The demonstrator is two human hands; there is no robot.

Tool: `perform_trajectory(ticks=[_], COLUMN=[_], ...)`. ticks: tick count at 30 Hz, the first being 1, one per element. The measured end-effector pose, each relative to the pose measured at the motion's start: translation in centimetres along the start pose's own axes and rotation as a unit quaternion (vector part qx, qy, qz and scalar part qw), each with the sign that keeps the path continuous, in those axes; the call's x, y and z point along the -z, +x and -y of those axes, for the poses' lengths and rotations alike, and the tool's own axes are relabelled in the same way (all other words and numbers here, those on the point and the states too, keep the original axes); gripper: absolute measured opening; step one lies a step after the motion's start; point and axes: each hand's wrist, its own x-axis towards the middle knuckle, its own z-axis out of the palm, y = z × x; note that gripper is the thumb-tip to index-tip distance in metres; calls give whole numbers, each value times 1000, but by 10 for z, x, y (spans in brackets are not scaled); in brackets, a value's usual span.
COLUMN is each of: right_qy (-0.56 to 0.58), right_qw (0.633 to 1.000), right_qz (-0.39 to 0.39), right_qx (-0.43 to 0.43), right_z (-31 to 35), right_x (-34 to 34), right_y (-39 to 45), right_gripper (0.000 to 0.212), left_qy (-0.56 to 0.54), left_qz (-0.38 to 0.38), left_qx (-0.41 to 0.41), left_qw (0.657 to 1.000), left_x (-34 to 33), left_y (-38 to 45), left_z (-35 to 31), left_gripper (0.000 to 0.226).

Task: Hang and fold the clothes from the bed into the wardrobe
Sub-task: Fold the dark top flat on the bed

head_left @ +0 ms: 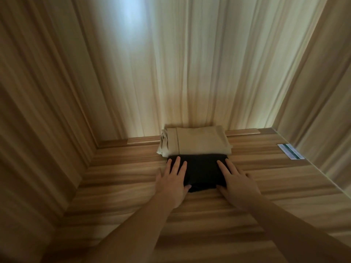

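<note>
The left hand (171,180) lies flat on the left edge of the folded black garment (201,172), fingers straight and spread, grasping nothing. The garment sits on the wooden wardrobe shelf (117,186), touching the folded beige clothes (197,142) stacked behind it against the back wall. The right hand (238,184) presses its right edge, fingers likewise straight. A white label (290,151) lies far right.

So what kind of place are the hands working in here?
Most likely the inside of a wardrobe: a wood-grain shelf closed in by matching wooden walls. Folded clothes lie at the back, a beige piece and a black piece under the left hand and right hand.
</note>
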Motion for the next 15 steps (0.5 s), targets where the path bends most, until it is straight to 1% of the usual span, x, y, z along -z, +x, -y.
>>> perform_trajectory(ticks=[5, 8, 10, 12, 13, 15], right_qy=[36, 72, 105, 117, 112, 96], right_qw=[999, 997, 994, 992, 992, 989], right_qz=[-3, -25, -39, -49, -60, -109], right_qx=[9, 9, 1, -13, -20, -25], right_z=[5, 1, -6, -19, -27, -42], right_x=[25, 53, 80, 108, 121, 138], right_y=[-27, -46, -60, -75, -83, -102], right_gripper=[81, 84, 83, 75, 66, 41], left_qy=[32, 14, -7, -28, -27, -4], left_qz=[-14, -9, -18, -44, -63, -91], left_qx=[-41, -63, -91, -130, -141, -131], left_qw=[999, 998, 996, 990, 988, 987], left_x=[26, 53, 78, 101, 112, 131], left_y=[-14, -24, -33, -43, -49, -62], left_z=[-18, -33, -40, -46, -51, -58], left_gripper=[74, 68, 63, 54, 49, 39])
